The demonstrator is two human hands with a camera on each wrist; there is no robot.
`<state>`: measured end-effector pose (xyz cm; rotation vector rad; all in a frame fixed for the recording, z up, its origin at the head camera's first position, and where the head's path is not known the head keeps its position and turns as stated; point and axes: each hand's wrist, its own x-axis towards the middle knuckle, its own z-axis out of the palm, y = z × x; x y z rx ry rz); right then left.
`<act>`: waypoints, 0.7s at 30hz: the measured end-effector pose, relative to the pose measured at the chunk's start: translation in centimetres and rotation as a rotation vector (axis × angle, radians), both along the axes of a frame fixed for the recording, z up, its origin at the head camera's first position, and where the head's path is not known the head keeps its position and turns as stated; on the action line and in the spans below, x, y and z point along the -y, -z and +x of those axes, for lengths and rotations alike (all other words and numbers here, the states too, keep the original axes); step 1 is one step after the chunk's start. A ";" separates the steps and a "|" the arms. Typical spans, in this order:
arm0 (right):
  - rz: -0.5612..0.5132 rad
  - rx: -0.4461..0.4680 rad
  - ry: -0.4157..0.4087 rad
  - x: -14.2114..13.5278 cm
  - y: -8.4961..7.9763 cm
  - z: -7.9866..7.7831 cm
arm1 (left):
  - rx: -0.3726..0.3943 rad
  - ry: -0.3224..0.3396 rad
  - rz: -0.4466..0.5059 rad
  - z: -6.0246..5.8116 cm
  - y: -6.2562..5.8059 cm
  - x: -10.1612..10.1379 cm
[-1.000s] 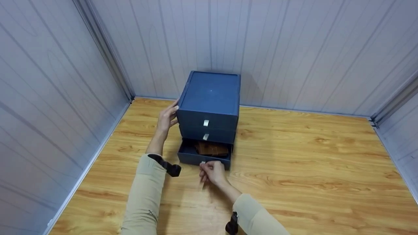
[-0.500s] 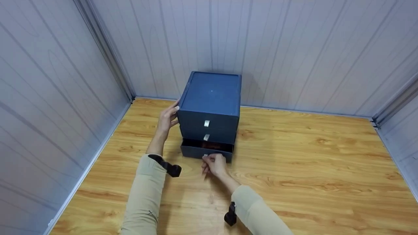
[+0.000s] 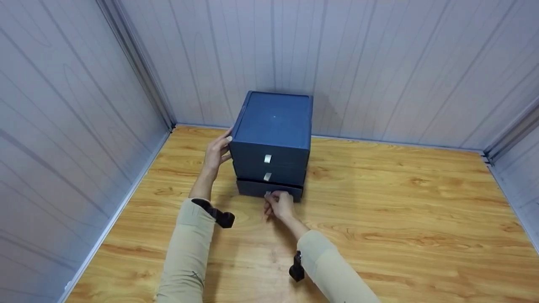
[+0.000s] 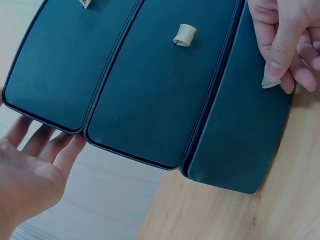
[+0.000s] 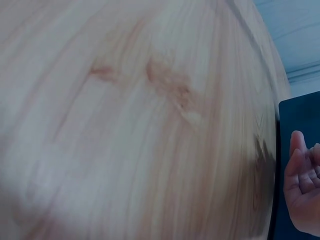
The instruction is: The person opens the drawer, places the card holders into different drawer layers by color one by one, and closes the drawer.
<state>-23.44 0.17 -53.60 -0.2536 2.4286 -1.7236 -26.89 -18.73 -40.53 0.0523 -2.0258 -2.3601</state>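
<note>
A dark blue drawer unit (image 3: 273, 120) with three stacked drawers stands on the wooden surface. Its bottom drawer (image 3: 252, 188) sticks out slightly, with a narrow dark gap above its front. My right hand (image 3: 281, 204) pinches the small pull tab of that drawer between thumb and index finger; the hand mostly covers the tab. Against the unit's left side rests my left hand (image 3: 217, 152), its fingers extended along the wall and the thumb near the top front corner. In the left wrist view, the left hand (image 4: 37, 167) touches the side with its fingertips. The bottom drawer's inside is hidden.
The upper drawer (image 3: 248, 158) and middle drawer (image 3: 248, 171) are closed, each with a light pull tab. Pale panelled walls (image 3: 379, 63) rise behind and beside the wood-grain surface (image 3: 400, 219). A black wrist camera (image 3: 225, 219) sits on the left sleeve.
The bottom drawer has slid inward, moving with my right hand, from well pulled out to nearly closed. The brown item inside has gone from sight. My left hand stays at the unit's side.
</note>
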 end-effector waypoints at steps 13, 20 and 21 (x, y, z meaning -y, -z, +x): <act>0.049 -0.013 0.005 -0.3 -0.1 -1.1 | 0.006 -0.011 -0.016 -0.7 0.8 0.1; 0.067 -0.030 -0.013 -0.5 0.2 -1.1 | 0.008 -0.012 -0.012 -0.8 0.9 0.2; 0.060 -0.021 -0.018 -0.5 0.3 -1.1 | 0.007 -0.013 -0.011 -0.7 0.9 0.2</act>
